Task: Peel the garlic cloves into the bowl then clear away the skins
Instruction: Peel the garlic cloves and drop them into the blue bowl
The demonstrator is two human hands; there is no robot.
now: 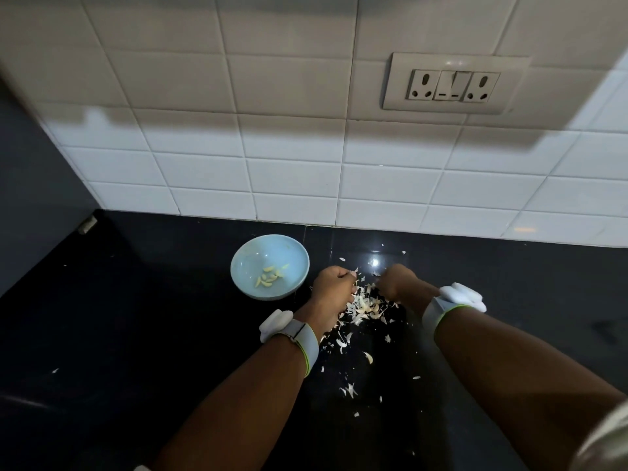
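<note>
Head view: two bare forearms are stretched fwd over the black bench (136,334), each w/ a white wrist band. Left hand (331,287) is seen knuckles-up, fingers curled into a closed grip at the left edge of the skins pile (365,305); a pale scrap shows at its fingertips, but whether it is pinched can't be told. Right hand (396,282) is likewise curled over the pile's far right edge; what its grip holds, if anything, is hidden. Loose skin flakes are scattered on the bench nearer the camera, betw. the arms. Just left of the left hand, a light blue bowl (251,256) is set upright, w/ several peeled garlic cloves (270,277) inside. Beyond, a white tiled wall w/ a socket plate (453,85) is seen.
</note>
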